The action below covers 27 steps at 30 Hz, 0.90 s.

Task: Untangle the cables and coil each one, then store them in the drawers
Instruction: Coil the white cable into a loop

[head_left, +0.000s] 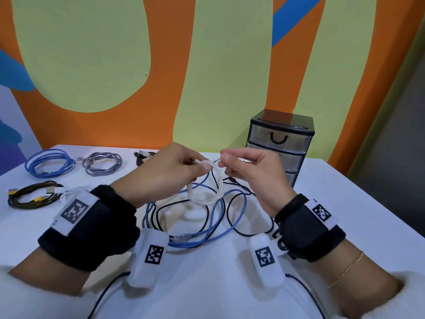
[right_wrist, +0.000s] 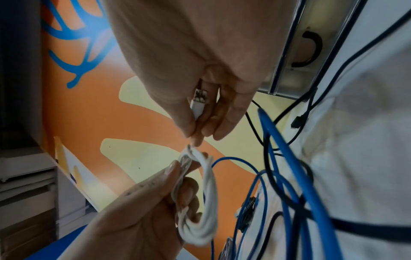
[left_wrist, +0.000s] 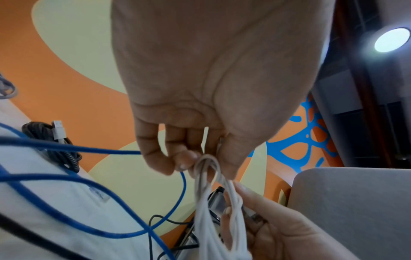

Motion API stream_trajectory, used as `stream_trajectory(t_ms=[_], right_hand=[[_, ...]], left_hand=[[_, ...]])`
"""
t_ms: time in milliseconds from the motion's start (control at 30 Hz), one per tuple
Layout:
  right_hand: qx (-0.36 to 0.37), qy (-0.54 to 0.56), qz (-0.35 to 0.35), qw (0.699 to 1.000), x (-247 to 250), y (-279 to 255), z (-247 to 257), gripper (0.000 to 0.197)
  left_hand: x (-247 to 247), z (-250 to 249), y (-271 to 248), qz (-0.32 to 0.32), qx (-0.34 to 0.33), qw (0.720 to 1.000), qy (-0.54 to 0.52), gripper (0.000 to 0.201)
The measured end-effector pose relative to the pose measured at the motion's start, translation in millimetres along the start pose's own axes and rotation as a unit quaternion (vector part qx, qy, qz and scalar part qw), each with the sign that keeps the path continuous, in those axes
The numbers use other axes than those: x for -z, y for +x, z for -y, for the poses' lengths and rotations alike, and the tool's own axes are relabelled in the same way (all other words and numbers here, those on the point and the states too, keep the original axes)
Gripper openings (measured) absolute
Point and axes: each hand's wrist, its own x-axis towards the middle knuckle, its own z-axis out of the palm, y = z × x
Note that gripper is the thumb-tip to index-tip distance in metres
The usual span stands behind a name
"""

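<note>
A white cable [head_left: 204, 192] hangs in a small coil above the table's middle. My left hand [head_left: 174, 166] pinches the top of the coil [left_wrist: 206, 176] between thumb and fingers. My right hand [head_left: 243, 166] pinches the cable's free end, with its white plug [right_wrist: 198, 105] tucked between the fingers. Under the hands a blue cable [head_left: 216, 229] and a thin black cable [head_left: 243, 231] lie tangled on the table. The black-framed drawer unit [head_left: 280, 143] with clear drawers stands at the back right, all drawers closed.
Coiled cables lie on the white table [head_left: 345, 203] at the left: a blue one [head_left: 49, 163], a grey one [head_left: 102, 163], a black one with yellow plugs [head_left: 32, 198], and a dark one [head_left: 143, 156] further back. A painted wall rises behind.
</note>
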Motion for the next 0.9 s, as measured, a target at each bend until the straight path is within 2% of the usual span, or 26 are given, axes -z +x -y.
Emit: stream_trajectory(t_ms=[67,167,300,433,533,633,767,900], right_hand=[[0.006,-0.004,0.001,1.0,0,-2,3,0.012],[-0.001,0.011,0.034,0.999,-1,-4,8,0.012],[-0.029,0.051,0.077,0.995,-4,-7,10,0.018],[-0.042,0.057,0.084,0.994,-4,-9,7,0.018],[-0.069,0.051,0.094,0.992,-4,-9,7,0.027],[-0.078,0.036,0.074,0.994,-4,-9,6,0.034],[-0.054,0.011,0.067,0.996,-4,-9,5,0.019],[-0.049,-0.022,0.082,0.995,-4,-10,6,0.016]], left_hand=[[-1,0,1,0.004,0.024,1.0,0.014,0.022],[2,5,5,-0.033,0.046,0.998,0.028,0.027],[3,10,8,-0.057,0.037,0.997,0.025,0.039],[3,8,8,-0.065,0.03,0.997,-0.017,0.026],[0,6,7,-0.055,0.027,0.996,-0.06,0.028],[-3,5,6,-0.057,0.005,0.997,-0.049,0.028],[-3,5,6,-0.076,-0.019,0.996,-0.03,0.031],[-3,4,5,-0.058,-0.007,0.997,-0.056,0.032]])
